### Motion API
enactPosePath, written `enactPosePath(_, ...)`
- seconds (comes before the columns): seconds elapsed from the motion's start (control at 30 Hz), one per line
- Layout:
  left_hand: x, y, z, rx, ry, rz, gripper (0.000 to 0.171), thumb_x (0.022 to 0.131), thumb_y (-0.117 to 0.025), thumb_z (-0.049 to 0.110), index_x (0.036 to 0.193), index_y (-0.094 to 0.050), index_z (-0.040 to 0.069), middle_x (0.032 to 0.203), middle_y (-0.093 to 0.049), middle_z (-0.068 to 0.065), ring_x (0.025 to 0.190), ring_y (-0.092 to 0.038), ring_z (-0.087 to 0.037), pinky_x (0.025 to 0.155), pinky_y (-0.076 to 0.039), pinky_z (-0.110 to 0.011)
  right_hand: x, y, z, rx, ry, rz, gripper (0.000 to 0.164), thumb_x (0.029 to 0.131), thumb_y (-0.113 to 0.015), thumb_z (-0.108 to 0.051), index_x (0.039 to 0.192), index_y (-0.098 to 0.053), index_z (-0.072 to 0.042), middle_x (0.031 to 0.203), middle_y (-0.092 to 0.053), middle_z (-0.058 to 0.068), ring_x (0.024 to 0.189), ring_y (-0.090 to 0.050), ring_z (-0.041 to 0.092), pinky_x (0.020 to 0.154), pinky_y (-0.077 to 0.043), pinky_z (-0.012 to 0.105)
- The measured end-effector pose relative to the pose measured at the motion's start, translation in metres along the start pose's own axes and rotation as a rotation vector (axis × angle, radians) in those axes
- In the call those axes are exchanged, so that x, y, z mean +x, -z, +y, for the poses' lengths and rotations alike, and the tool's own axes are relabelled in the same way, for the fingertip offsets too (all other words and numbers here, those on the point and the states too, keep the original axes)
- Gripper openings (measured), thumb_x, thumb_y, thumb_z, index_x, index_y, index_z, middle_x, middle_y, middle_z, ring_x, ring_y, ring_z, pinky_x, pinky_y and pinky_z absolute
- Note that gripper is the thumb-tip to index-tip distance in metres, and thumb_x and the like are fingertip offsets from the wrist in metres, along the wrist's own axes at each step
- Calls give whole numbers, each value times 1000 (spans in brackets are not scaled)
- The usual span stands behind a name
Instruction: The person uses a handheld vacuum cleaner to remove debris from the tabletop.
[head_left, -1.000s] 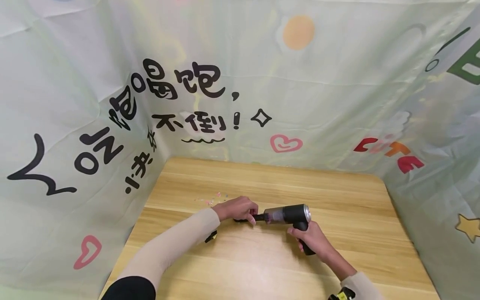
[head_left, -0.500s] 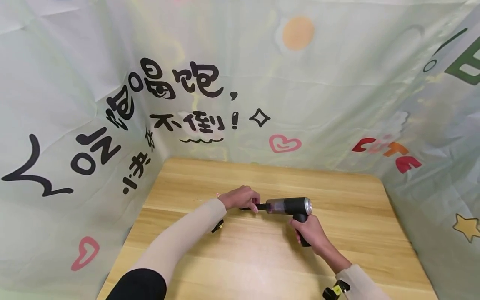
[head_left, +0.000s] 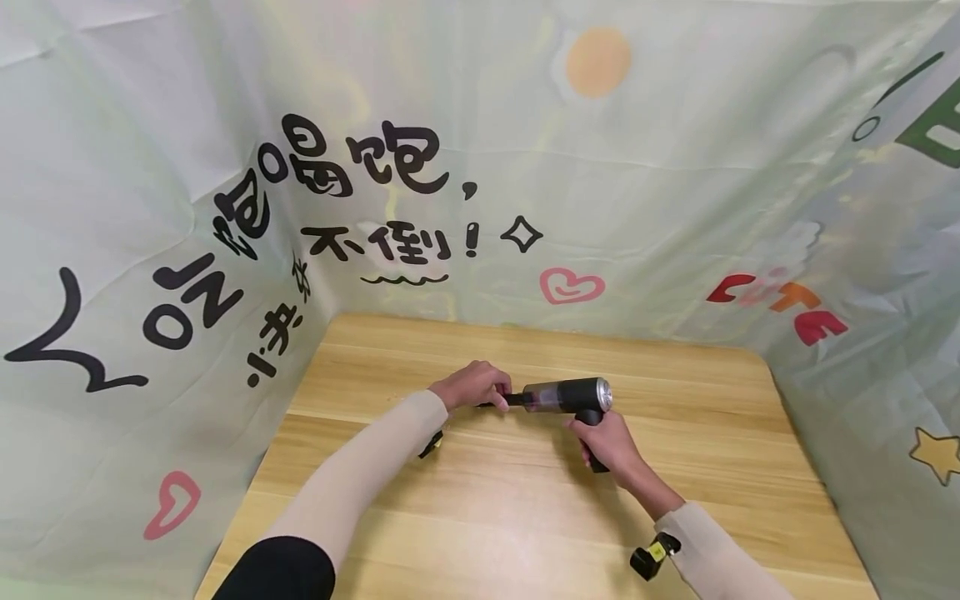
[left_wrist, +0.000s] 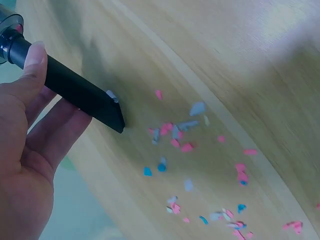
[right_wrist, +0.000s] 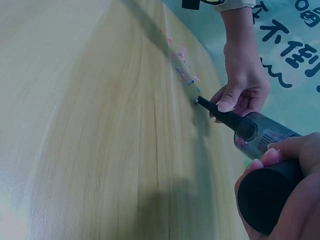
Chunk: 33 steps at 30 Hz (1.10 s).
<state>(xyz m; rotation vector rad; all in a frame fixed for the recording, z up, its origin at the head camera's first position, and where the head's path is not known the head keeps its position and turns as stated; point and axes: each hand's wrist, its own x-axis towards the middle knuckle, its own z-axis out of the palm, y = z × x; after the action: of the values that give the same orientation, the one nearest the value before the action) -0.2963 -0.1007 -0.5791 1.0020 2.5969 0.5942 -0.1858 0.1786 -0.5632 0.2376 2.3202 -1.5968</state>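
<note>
Gripping the handheld vacuum (head_left: 576, 395) is the curled right hand (head_left: 613, 443); the left hand (head_left: 472, 384) pinches its nozzle (left_wrist: 80, 92). Pink bits (right_wrist: 242, 143) are inside it; many scraps (left_wrist: 187, 147) remain beyond.

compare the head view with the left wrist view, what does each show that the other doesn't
Only the head view: the right hand gripping the vacuum by its handle, plus black lettering and a yellow star on the hanging cloth.

Only the left wrist view: a pale scrap at the nozzle tip, and pink and blue scraps clearly scattered ahead of it; the head view shows faint specks at most.

Both: the left hand holding the nozzle, part of the clear cup, and the wooden table.
</note>
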Motion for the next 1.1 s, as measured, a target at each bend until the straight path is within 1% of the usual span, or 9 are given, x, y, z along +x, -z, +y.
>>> enactPosePath(0.1, -3, 1, -4, -3, -4, -10, 19, 91, -79, 31, 104, -76, 18, 101, -78, 5, 90, -69, -6, 85, -55, -26, 3, -3, 0, 4, -7, -18, 32, 96, -70, -23, 90, -61, 7, 53, -57, 3, 43, -53, 14, 46, -51, 31)
enactPosePath(0.3, -11, 2, -7, -29, -23, -8, 18, 91, -79, 29, 103, -77, 16, 99, -78, 4, 85, -68, -5, 82, -55, -25, 4, -8, -1, 14, -7, -22, 26, 97, -69, -21, 89, -61, 3, 53, -56, 3, 43, -53, 15, 45, -50, 31)
enactPosePath(0.53, -18, 3, -9, -24, 16, -6, 19, 90, -79, 30, 104, -77, 18, 100, -77, 5, 86, -67, -5, 84, -55, -25, 5, -13, -1, -6, 28, -32, 28, 96, -71, -23, 94, -62, 4, 54, -57, 4, 44, -53, 16, 45, -49, 32)
enactPosePath(0.67, -21, 2, -12, -24, 16, 2, 18, 90, -80, 31, 103, -76, 18, 98, -77, 6, 84, -67, -5, 83, -56, -25, 7, -15, 1, -28, 55, -38, 28, 96, -72, -24, 94, -61, 2, 53, -56, 4, 44, -53, 16, 45, -50, 33)
enactPosePath(0.77, -23, 1, -15, -25, 4, 12, 18, 89, -81, 31, 101, -76, 19, 96, -76, 7, 82, -65, -4, 81, -55, -25, 8, -14, 2, -71, 87, -40, 26, 96, -72, -24, 91, -61, -1, 52, -56, 3, 43, -53, 16, 44, -50, 33)
enactPosePath(1.0, -28, -1, -19, -35, -8, 29, 17, 88, -82, 32, 97, -73, 20, 91, -75, 9, 77, -63, -3, 78, -52, -24, 11, -12, -7, -217, 204, -24, 23, 94, -75, -22, 89, -62, -3, 48, -54, 3, 37, -52, 16, 41, -45, 32)
enactPosePath(1.1, -30, -1, -19, -34, -1, 35, 18, 88, -82, 32, 98, -73, 21, 91, -74, 9, 77, -63, -3, 78, -52, -24, 12, -10, -12, -242, 220, -33, 22, 94, -74, -21, 91, -63, -3, 48, -52, 2, 38, -49, 16, 41, -42, 31)
